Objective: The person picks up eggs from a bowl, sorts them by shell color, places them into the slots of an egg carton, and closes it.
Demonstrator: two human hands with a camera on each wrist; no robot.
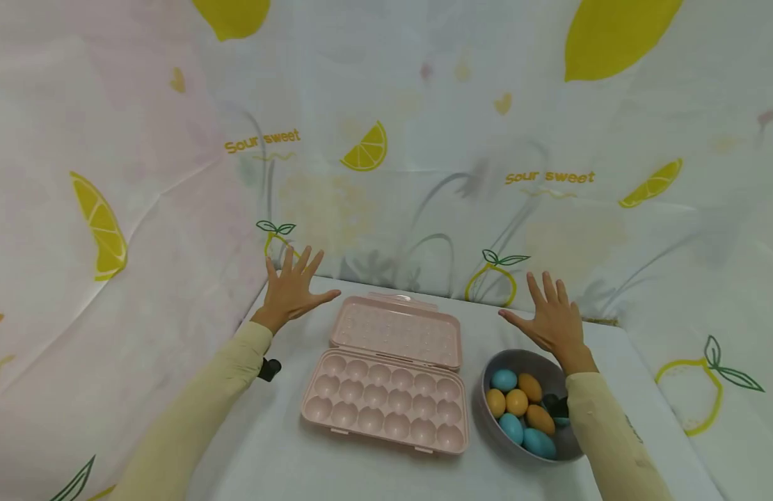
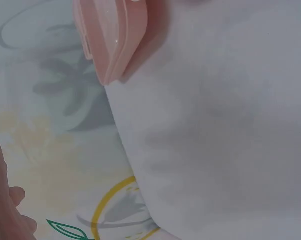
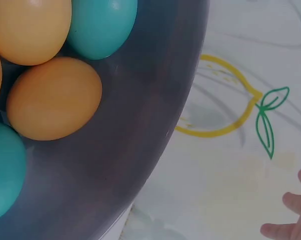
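Observation:
My left hand (image 1: 291,291) is held up with its fingers spread, left of a pink egg carton (image 1: 395,400), and holds nothing. The carton lies unfolded on the table, its lid (image 1: 395,330) laid back toward the wall and its round hollows bare. My right hand (image 1: 555,321), also raised with spread fingers, is above the far side of a grey bowl (image 1: 486,410). Inside the bowl lie several blue eggs (image 1: 538,443) and brown eggs (image 1: 540,419). The right forearm hides part of the bowl. In the right wrist view, fingertips (image 3: 293,202) show beyond the bowl's rim.
A white cloth (image 1: 267,445) covers the table. Behind it and to the sides hangs a pale curtain (image 1: 411,139) printed with lemons and lettering. The table's far edge meets this curtain. A small black device (image 1: 270,369) shows under the left wrist.

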